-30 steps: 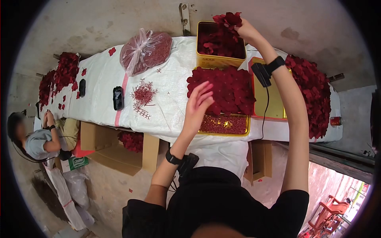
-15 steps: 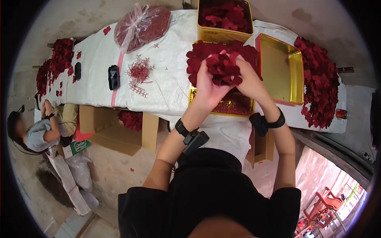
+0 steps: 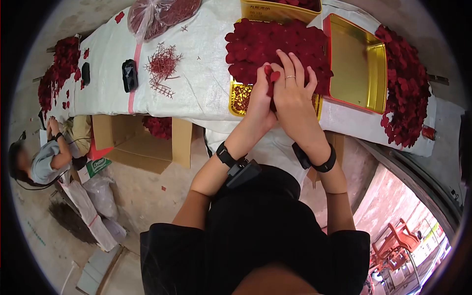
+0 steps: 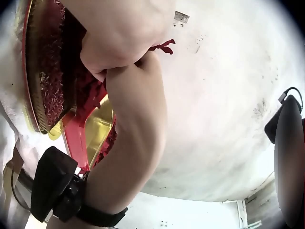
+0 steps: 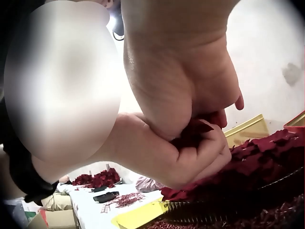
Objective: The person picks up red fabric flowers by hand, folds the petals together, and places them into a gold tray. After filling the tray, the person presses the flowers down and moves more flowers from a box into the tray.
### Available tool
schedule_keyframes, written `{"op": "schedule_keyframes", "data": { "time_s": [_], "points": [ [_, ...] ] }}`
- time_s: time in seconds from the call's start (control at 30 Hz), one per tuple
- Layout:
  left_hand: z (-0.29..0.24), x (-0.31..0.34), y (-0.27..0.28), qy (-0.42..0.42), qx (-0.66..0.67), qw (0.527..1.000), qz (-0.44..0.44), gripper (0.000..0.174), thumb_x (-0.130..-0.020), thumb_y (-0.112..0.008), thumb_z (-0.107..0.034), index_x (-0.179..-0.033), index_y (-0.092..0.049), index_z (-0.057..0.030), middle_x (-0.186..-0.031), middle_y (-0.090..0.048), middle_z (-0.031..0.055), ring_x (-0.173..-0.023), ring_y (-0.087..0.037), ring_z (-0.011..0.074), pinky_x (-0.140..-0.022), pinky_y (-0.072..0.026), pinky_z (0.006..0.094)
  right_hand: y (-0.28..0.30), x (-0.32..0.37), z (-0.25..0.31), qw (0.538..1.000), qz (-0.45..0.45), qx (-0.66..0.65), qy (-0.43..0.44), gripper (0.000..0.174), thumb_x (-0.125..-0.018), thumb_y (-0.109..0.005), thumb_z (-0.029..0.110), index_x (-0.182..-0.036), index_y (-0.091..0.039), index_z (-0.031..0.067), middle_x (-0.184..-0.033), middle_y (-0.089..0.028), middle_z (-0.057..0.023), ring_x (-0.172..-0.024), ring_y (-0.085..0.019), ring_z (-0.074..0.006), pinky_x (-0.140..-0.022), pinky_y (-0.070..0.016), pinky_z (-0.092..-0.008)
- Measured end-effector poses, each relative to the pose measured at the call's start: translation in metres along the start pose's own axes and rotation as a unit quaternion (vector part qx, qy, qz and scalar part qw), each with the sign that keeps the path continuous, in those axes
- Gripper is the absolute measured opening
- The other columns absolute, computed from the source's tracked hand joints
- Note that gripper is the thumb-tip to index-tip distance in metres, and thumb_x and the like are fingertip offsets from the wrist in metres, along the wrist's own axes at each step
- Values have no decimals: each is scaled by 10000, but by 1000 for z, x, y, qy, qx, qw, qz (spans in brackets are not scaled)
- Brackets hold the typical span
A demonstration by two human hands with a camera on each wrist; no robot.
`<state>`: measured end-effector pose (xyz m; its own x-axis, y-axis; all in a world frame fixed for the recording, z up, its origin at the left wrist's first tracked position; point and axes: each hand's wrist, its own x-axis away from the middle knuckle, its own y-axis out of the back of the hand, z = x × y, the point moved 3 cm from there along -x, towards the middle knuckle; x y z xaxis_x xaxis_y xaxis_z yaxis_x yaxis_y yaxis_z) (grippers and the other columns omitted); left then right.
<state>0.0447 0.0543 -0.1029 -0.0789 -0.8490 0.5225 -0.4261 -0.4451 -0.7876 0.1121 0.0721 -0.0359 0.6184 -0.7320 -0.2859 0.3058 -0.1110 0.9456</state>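
Note:
Both hands meet over the near edge of a layer of dark red flower petals (image 3: 275,42), spread on a gold tray (image 3: 239,101). My left hand (image 3: 259,105) curls its fingers around a bunch of petals (image 5: 190,136), seen best in the right wrist view. Over that bunch lies my right hand (image 3: 297,101), its fingers straight and spread, a ring on one of them. In the head view a few petals (image 3: 274,76) poke out between the two hands. The right palm and thumb base cover most of the bunch. Small red bits fill the tray's near part.
Behind the tray stands a yellow tin (image 3: 265,14) with petals; a red-edged gold tin (image 3: 354,73) is to its right, then a petal heap (image 3: 405,93). Leftward are branched red bits (image 3: 163,64), a plastic bag (image 3: 164,17) and a cardboard box (image 3: 182,142). Another person (image 3: 51,160) sits far left.
The right hand has come from the yellow tin with petals to meet the left hand over the tray. Cupped fingers of the right hand have since straightened over the bunch.

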Motion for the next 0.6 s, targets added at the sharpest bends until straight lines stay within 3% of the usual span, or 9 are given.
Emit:
{"op": "schedule_keyframes", "data": {
  "time_s": [0.07, 0.17, 0.27, 0.37, 0.43, 0.47, 0.53, 0.6],
  "points": [
    [1, 5, -5, 9, 42, 998, 44, 455, -960, -383, -512, -1248, -462, -169, -1207, -534, 39, -1125, -516, 169, -944, -447, 352, 2, 0, -3, 999, 30, -41, -2, 529, -699, -585, 51, -1202, -461, -57, -1347, -377, -227, -1298, -329, -350, -1025, -243, -532],
    [-7, 12, -18, -5, -27, 999, 35, 512, -961, -320, -552, -1223, -464, -137, -1196, -528, 62, -1125, -517, 189, -926, -444, 340, 1, 1, -9, 985, 89, -149, -9, 614, -687, -619, 44, -1257, -407, -43, -1360, -361, -208, -1287, -338, -350, -1034, -246, -494],
    [-4, 11, -16, -17, -26, 999, 13, 478, -964, -329, -539, -1187, -490, -148, -1159, -556, 47, -1068, -553, 183, -880, -473, 329, 2, 3, -14, 967, 110, -230, -27, 685, -685, -629, 29, -1317, -366, 6, -1392, -336, -174, -1295, -328, -335, -1042, -249, -438],
    [0, -14, 26, 26, 142, 942, 303, 428, -979, -326, -497, -1148, -515, -152, -1081, -595, 27, -955, -592, 160, -802, -505, 305, -1, 5, -19, 925, 132, -354, -51, 735, -700, -609, 13, -1379, -332, 57, -1442, -300, -137, -1333, -290, -306, -1051, -252, -377],
    [-6, -1, 6, -4, 41, 997, 63, 388, -977, -361, -476, -1105, -526, -150, -1018, -607, 11, -866, -594, 135, -714, -501, 277, -2, 7, -20, 883, 137, -444, -63, 749, -717, -601, 16, -1403, -305, 55, -1460, -283, -129, -1345, -279, -295, -1051, -259, -359],
    [-10, 6, 2, -18, -12, 998, -61, 369, -976, -378, -466, -1084, -532, -149, -987, -613, 3, -821, -594, 122, -670, -499, 263, -4, 8, -18, 865, 128, -480, -72, 735, -744, -582, 5, -1414, -286, 62, -1461, -275, -126, -1322, -301, -285, -1032, -286, -351],
    [-12, 5, 1, -37, -11, 998, -40, 276, -948, -474, -429, -1000, -518, -162, -891, -579, -23, -721, -546, 98, -579, -435, 236, -9, 9, -11, 823, 107, -551, -87, 711, -797, -544, -17, -1437, -249, 75, -1463, -259, -120, -1276, -344, -265, -994, -341, -334],
    [-15, 3, 1, -46, -8, 998, -45, 235, -937, -506, -402, -956, -504, -168, -837, -551, -34, -672, -514, 82, -542, -399, 226, -12, 9, -9, 824, 94, -554, -74, 692, -795, -520, -48, -1429, -271, 73, -1475, -236, -115, -1287, -340, -243, -984, -355, -304]
  ]
}}
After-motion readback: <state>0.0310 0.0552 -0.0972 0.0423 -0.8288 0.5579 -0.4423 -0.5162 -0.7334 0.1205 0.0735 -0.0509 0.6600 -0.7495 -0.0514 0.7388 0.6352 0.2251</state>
